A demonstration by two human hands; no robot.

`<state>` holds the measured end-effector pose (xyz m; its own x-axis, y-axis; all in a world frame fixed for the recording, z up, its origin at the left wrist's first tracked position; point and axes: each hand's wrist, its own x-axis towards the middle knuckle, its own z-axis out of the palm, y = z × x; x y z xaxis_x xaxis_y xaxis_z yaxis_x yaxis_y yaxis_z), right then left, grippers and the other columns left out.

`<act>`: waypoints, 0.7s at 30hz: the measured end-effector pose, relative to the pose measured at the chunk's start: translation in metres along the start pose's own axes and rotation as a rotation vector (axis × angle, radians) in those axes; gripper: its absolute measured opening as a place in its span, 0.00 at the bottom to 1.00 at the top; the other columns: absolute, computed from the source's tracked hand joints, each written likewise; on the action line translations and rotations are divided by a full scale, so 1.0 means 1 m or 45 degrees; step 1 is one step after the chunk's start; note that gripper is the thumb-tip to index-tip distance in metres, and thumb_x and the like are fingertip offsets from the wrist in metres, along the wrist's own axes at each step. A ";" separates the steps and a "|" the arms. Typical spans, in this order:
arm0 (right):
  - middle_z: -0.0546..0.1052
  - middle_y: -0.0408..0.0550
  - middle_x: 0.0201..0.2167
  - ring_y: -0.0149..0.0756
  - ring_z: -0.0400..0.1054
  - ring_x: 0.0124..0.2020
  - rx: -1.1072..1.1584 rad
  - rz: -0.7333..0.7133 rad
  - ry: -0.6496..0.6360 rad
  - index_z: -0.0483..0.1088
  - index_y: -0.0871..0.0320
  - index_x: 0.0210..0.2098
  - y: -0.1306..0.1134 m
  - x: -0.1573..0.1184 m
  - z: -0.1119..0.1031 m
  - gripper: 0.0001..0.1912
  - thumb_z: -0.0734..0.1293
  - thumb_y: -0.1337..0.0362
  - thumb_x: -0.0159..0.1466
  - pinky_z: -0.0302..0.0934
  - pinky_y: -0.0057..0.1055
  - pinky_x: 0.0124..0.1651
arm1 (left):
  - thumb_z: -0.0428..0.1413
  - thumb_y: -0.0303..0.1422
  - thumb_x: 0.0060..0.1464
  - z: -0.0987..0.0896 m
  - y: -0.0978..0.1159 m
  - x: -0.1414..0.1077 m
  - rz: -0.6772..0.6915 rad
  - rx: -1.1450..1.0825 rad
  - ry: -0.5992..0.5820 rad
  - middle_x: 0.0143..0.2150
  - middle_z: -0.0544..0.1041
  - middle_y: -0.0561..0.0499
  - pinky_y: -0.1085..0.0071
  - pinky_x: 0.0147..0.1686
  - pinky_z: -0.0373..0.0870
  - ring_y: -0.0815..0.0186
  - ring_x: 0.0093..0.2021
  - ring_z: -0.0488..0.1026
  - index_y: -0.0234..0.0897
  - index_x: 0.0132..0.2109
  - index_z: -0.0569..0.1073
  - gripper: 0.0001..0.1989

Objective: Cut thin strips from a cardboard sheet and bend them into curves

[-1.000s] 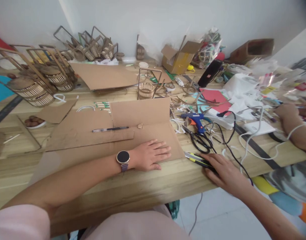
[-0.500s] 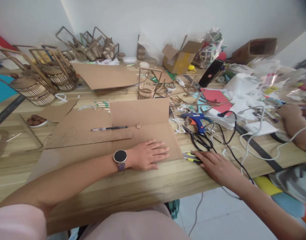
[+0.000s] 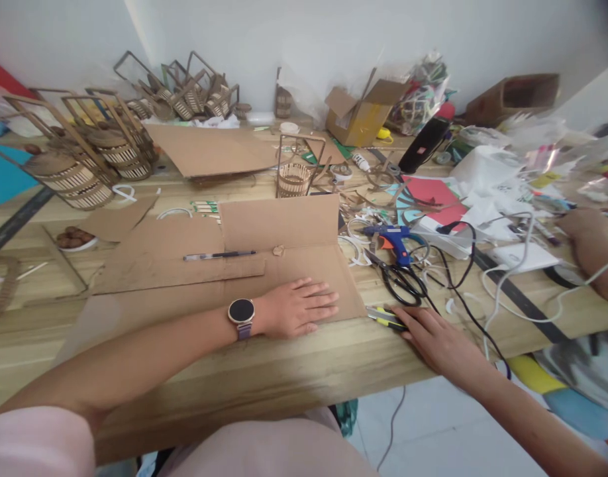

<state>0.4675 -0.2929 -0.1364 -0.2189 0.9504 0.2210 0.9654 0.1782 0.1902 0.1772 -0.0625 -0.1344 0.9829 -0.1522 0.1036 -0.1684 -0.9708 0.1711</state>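
Observation:
My left hand (image 3: pixel 299 309) lies flat with its fingers stretched out on a large folded sheet of cardboard (image 3: pixel 279 222), near its front edge. A pen (image 3: pixel 219 254) rests on that sheet. At the sheet's front right corner is a yellow and black utility knife (image 3: pixel 386 318), its blade end toward the cardboard. My right hand (image 3: pixel 436 336) has its fingers closed over the back end of the knife, low on the table; its thumb is partly hidden. Just behind the knife are black-handled scissors (image 3: pixel 402 283) and a blue glue gun (image 3: pixel 394 242).
A small slatted basket (image 3: pixel 293 179) stands behind the cardboard; more baskets (image 3: pixel 78 179) are at the left. Black and white cables (image 3: pixel 465 301) cross the table at the right. Another person's arm (image 3: pixel 589 248) reaches in at the right edge. The table's front edge (image 3: pixel 264 417) is close to my body.
The whole view has shifted slightly, so things sit a little farther right. My left hand stays on the cardboard and my right hand stays at the knife. The other person's hand has shifted slightly.

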 end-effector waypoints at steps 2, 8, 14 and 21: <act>0.76 0.57 0.44 0.45 0.72 0.44 -0.030 0.046 0.001 0.63 0.60 0.62 -0.005 -0.004 0.002 0.22 0.56 0.61 0.71 0.70 0.41 0.46 | 0.38 0.42 0.70 0.001 0.000 0.001 -0.014 0.018 -0.015 0.73 0.54 0.52 0.58 0.70 0.37 0.60 0.73 0.46 0.42 0.69 0.58 0.25; 0.76 0.59 0.42 0.45 0.72 0.43 -0.083 0.105 0.016 0.64 0.64 0.61 -0.004 -0.003 0.001 0.23 0.54 0.59 0.71 0.71 0.39 0.44 | 0.40 0.40 0.70 0.003 -0.004 0.015 -0.055 0.029 -0.007 0.73 0.54 0.50 0.56 0.70 0.39 0.59 0.73 0.45 0.40 0.70 0.56 0.26; 0.76 0.58 0.40 0.47 0.73 0.42 -0.020 0.254 -0.085 0.66 0.60 0.59 0.003 0.005 0.003 0.26 0.53 0.52 0.71 0.72 0.41 0.40 | 0.41 0.42 0.70 0.005 -0.010 0.027 -0.084 0.023 0.008 0.72 0.55 0.49 0.56 0.70 0.39 0.59 0.73 0.45 0.42 0.70 0.56 0.26; 0.77 0.56 0.40 0.45 0.74 0.42 0.041 0.298 -0.031 0.69 0.60 0.55 -0.003 0.002 0.001 0.24 0.53 0.52 0.71 0.72 0.40 0.43 | 0.38 0.44 0.70 0.003 -0.010 0.026 -0.088 -0.006 0.000 0.73 0.53 0.49 0.56 0.69 0.41 0.59 0.73 0.46 0.40 0.70 0.56 0.27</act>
<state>0.4641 -0.2915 -0.1381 0.0147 0.9725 0.2326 0.9936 -0.0402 0.1055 0.2044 -0.0577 -0.1363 0.9923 -0.0846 0.0910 -0.1001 -0.9781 0.1825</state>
